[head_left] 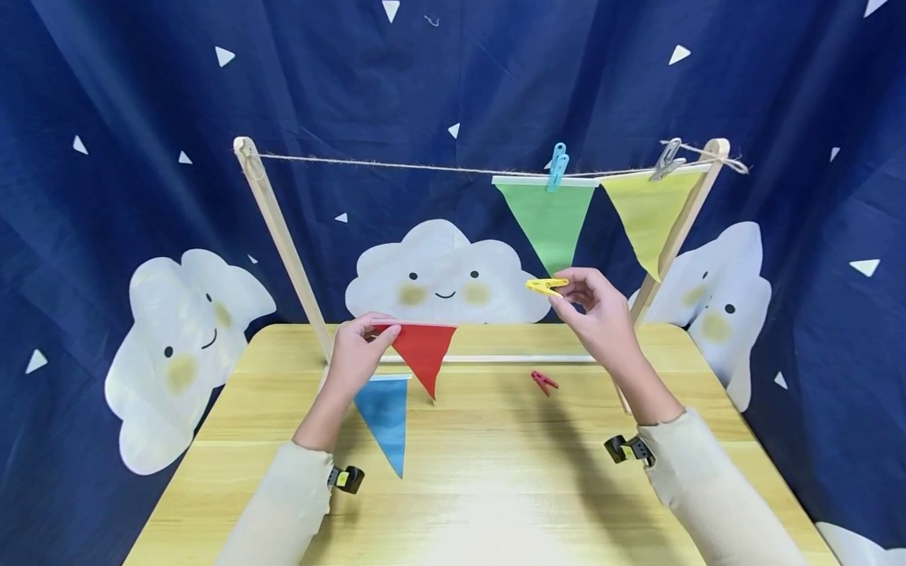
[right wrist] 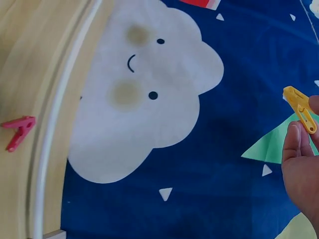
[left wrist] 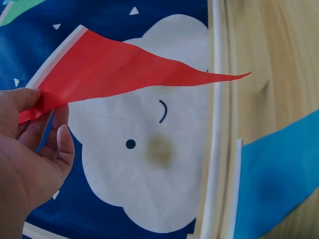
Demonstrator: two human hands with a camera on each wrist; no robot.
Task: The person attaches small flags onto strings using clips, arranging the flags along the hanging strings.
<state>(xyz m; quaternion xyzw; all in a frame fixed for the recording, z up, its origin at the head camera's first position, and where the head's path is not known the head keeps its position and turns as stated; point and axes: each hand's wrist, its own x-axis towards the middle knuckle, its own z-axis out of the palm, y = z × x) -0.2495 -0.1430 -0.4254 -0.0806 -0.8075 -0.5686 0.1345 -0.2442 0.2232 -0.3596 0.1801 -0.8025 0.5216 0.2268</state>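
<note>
The left hand point(head_left: 357, 350) pinches the white-taped top edge of a red pennant point(head_left: 423, 354) between thumb and fingers, holding it up off the table point(head_left: 495, 472) so that its point hangs down. In the left wrist view the thumb lies on the near corner of the red cloth and the other fingers point(left wrist: 62, 149) curl loosely beneath it.

The right hand point(head_left: 598, 314) is raised at about the same height, well apart from the left, and grips a yellow clothespin point(head_left: 546, 285) by 1 end between thumb and fingertips; the peg lies roughly level and points toward the left hand. Whether its tip is squeezed apart I cannot tell.

A blue pennant point(head_left: 385, 417) lies flat on the table just below the left hand, its point toward the person. A red clothespin point(head_left: 543, 382) lies on the table between the 2 hands, near the white base rail point(head_left: 495, 359) of the wooden frame.

The frame's 2 slanted posts carry a twine line point(head_left: 396, 165). On it hang 2 pennants toward the right end: a green pennant point(head_left: 550, 220) held by a blue clothespin point(head_left: 557, 167), and a yellow pennant point(head_left: 647, 216) held by a grey clothespin point(head_left: 668, 159) next to the right post point(head_left: 683, 220). Behind everything hangs a dark blue curtain point(head_left: 106, 118) printed with white smiling clouds.
</note>
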